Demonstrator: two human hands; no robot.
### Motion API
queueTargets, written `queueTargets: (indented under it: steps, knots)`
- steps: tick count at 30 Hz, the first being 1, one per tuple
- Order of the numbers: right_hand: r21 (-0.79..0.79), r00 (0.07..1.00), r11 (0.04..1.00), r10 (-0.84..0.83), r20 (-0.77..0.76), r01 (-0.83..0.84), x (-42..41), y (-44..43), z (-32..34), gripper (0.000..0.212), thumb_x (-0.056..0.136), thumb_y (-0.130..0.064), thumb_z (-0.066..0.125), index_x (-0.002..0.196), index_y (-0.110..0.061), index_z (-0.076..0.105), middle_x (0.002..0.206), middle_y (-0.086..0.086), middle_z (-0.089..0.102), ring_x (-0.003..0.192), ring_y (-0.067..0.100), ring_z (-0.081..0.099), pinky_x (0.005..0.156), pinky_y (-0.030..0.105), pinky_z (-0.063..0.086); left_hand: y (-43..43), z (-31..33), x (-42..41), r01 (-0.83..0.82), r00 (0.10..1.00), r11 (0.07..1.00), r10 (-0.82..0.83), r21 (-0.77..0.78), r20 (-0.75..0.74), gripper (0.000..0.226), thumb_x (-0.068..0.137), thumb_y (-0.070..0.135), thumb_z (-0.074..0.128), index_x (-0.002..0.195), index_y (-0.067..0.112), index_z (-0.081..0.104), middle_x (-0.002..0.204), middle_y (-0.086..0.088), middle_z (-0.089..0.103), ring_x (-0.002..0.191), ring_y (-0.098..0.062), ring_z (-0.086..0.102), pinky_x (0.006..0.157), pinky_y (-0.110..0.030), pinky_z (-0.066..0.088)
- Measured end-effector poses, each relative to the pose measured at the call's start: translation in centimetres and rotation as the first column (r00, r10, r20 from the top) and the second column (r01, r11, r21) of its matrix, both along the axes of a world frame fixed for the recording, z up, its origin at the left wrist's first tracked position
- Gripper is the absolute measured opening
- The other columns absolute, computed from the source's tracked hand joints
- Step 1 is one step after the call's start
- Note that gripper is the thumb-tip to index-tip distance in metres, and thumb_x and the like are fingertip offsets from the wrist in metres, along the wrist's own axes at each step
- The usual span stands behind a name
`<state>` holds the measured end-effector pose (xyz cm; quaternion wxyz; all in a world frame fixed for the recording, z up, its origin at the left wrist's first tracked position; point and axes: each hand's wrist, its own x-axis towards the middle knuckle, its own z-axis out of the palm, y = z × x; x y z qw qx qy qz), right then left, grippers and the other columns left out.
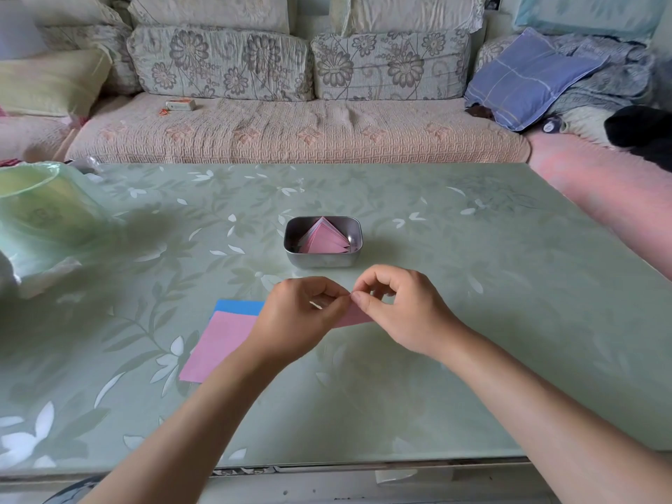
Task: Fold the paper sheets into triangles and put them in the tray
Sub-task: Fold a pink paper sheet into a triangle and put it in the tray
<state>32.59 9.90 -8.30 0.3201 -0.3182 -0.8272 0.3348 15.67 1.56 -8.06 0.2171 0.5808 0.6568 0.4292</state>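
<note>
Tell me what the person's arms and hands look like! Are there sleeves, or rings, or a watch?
Both are bare. The left hand and right hand wear no gloves, and no ring shows on the fingers in view. The left arm and right arm have no sleeves as far as the picture reaches, and there is no watch or bracelet at either wrist.

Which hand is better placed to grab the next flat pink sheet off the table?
Probably the left hand: the flat pink paper sheet lies beside its wrist; the right hand is farther off. Both pinch a second pink paper.
</note>
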Motion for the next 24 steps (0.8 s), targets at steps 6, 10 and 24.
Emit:
queueTargets:
  steps: [6, 10, 24]
  knots:
    - [-0.022, 1.000, 1.000, 0.013, -0.016, -0.014, 0.0, -0.3, 0.2, 0.010, 0.084, -0.026, 0.064, 0.075, -0.026, 0.061, 0.073, -0.009, 0.063, 0.070, 0.013, 0.059, 0.072, 0.034, 0.050, -0.2, -0.2, 0.5, 0.030, 0.999, 0.999, -0.030, 0.028, 0.017, 0.017, 0.085, 0.020, 0.067, 0.074, 0.031, 0.072, 0.073, 0.020, 0.071, 0.065, 0.005, 0.065, 0.058, -0.006, 0.042]
    - [-0.076, 0.997, 0.997, 0.017, -0.075, -0.023, 0.1, -0.5, 0.7, 0.010, 0.083, -0.025, 0.060, 0.073, -0.025, 0.060, 0.072, -0.009, 0.063, 0.071, 0.014, 0.058, 0.072, 0.037, 0.049, -0.1, 0.1, 0.4, 0.034, 0.999, 0.999, -0.035, 0.040, 0.018, 0.018, 0.084, 0.017, 0.067, 0.071, 0.028, 0.070, 0.070, 0.018, 0.071, 0.061, 0.003, 0.064, 0.056, -0.005, 0.041]
    - [-0.154, 0.968, 0.982, -0.136, -0.209, 0.104, 1.2, 1.7, 1.0, 0.020, 0.092, -0.009, 0.063, 0.075, -0.020, 0.062, 0.059, -0.016, 0.047, 0.055, 0.004, 0.040, 0.055, 0.015, 0.034, -0.4, -0.7, -3.0, 0.006, 0.965, 0.995, -0.031, -0.095, -0.262, 0.015, 0.082, 0.019, 0.069, 0.072, 0.029, 0.071, 0.071, 0.016, 0.071, 0.065, 0.003, 0.063, 0.060, -0.011, 0.046]
